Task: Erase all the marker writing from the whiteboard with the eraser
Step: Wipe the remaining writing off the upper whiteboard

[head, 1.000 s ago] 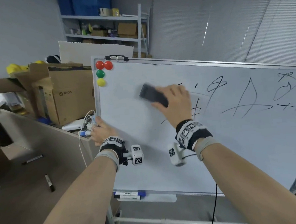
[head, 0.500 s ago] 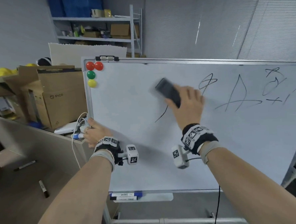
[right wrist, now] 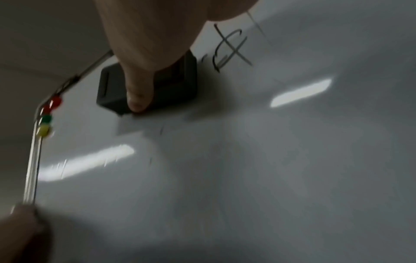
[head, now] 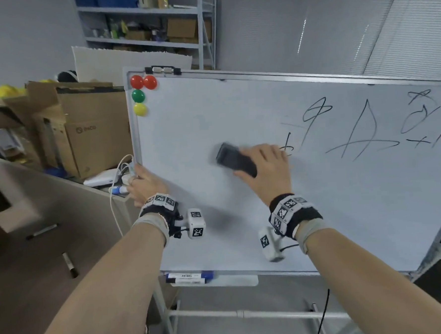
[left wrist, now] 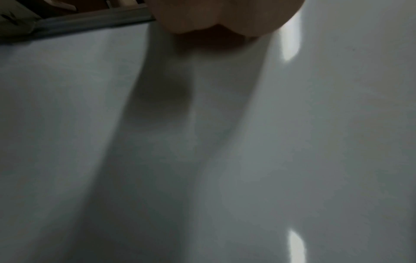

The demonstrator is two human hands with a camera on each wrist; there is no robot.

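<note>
The whiteboard (head: pixel 218 231) stands tilted on its stand. My right hand (head: pixel 263 166) grips a black eraser (head: pixel 233 159) and presses it flat on the board's middle; the thumb (right wrist: pixel 137 96) lies across the eraser (right wrist: pixel 112 89). Black marker writing (head: pixel 362 132) fills the board's right part, and a small mark (head: pixel 288 147) shows just right of my fingers, also seen as marker writing (right wrist: pixel 229 48) in the right wrist view. My left hand (head: pixel 144 183) holds the board's left edge; its fingertips are hidden behind the frame. The left wrist view shows only palm (left wrist: pixel 213 14) and bare board.
Red, green and yellow magnets (head: pixel 139 95) sit in the board's top left corner. Markers (head: pixel 187 277) lie in the tray under the board. Cardboard boxes (head: pixel 88 128) and a cabinet with cables stand to the left. Two pens (head: pixel 69 264) lie on the floor.
My right hand swept the eraser down and to the left across the board. The slanted stroke in the middle is gone. The left hand kept its hold on the edge.
</note>
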